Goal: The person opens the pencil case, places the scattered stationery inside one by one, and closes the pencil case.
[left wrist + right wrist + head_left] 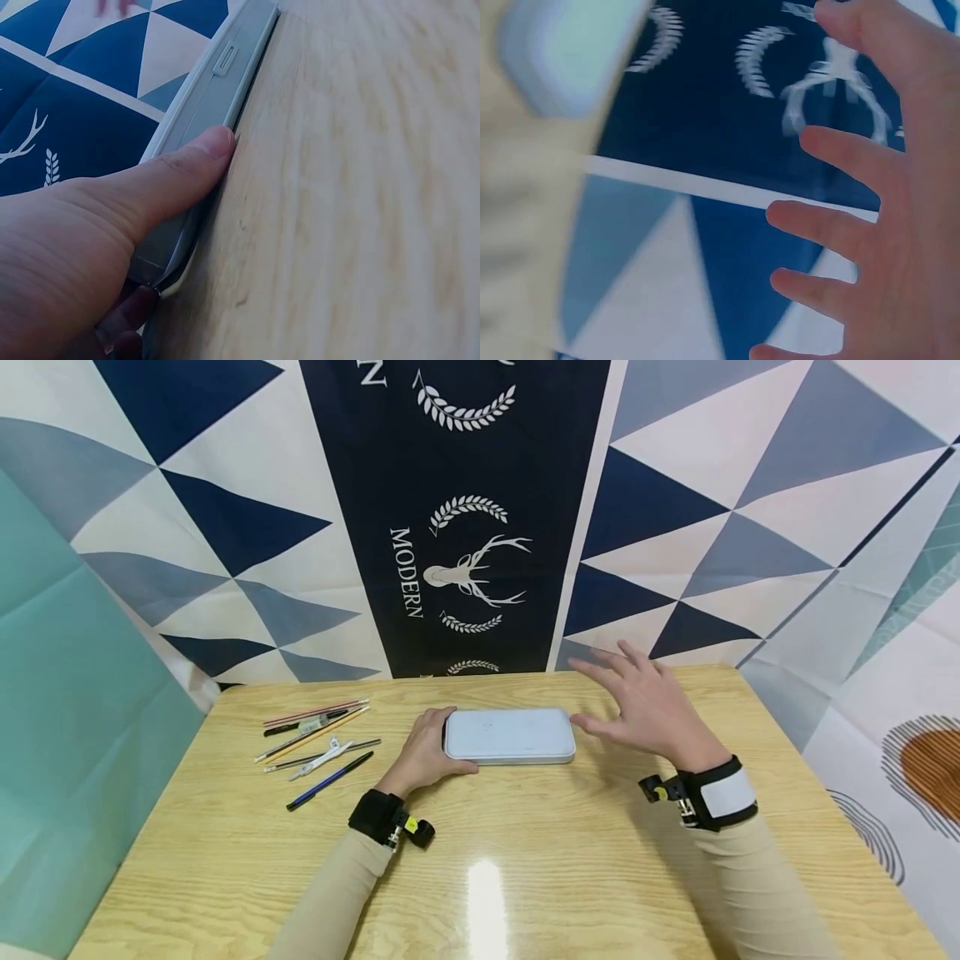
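Observation:
A pale, flat pencil case with rounded corners lies closed near the middle of the table. My left hand grips its left end, the thumb along the near side and the fingers round the far left corner. In the left wrist view that thumb presses the side wall, and a small latch shows farther along it. Beyond the case's right end my right hand is raised with its fingers spread, holding nothing. The right wrist view shows the same straight fingers apart from the case.
Left of the case lie several pencils, a blue pen, a black pen and a white compass-like tool. A patterned cloth hangs behind the table's far edge.

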A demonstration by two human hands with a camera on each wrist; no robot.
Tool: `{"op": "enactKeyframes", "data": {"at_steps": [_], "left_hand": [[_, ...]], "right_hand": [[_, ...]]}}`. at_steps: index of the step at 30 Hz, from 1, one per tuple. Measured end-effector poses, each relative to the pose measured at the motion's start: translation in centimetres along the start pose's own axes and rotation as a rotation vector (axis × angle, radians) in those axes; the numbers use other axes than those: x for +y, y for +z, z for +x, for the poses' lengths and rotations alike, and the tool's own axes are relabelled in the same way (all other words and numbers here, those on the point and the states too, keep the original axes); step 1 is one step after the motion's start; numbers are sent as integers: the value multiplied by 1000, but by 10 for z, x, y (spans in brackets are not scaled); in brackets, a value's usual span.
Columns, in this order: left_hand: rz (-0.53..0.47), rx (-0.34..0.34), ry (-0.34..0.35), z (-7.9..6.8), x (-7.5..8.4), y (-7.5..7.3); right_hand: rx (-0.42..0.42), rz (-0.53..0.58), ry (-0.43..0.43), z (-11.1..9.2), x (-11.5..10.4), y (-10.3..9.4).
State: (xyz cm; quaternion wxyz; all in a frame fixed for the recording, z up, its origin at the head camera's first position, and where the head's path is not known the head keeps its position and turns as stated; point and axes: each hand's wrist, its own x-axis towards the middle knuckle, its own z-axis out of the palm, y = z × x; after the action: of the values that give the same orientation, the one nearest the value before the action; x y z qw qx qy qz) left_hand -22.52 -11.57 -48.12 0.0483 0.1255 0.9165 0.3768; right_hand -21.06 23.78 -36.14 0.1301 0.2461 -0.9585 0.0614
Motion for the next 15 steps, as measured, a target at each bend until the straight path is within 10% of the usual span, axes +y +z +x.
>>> {"op": "enactKeyframes", "data": {"at_steps": [6, 15], "left_hand": [[3, 1, 3, -1, 0, 1], [1, -7, -2, -2, 1, 0]], "right_hand": [[-95, -39, -15, 14, -12, -16], [-344, -12, 36, 32, -49, 17]]}}
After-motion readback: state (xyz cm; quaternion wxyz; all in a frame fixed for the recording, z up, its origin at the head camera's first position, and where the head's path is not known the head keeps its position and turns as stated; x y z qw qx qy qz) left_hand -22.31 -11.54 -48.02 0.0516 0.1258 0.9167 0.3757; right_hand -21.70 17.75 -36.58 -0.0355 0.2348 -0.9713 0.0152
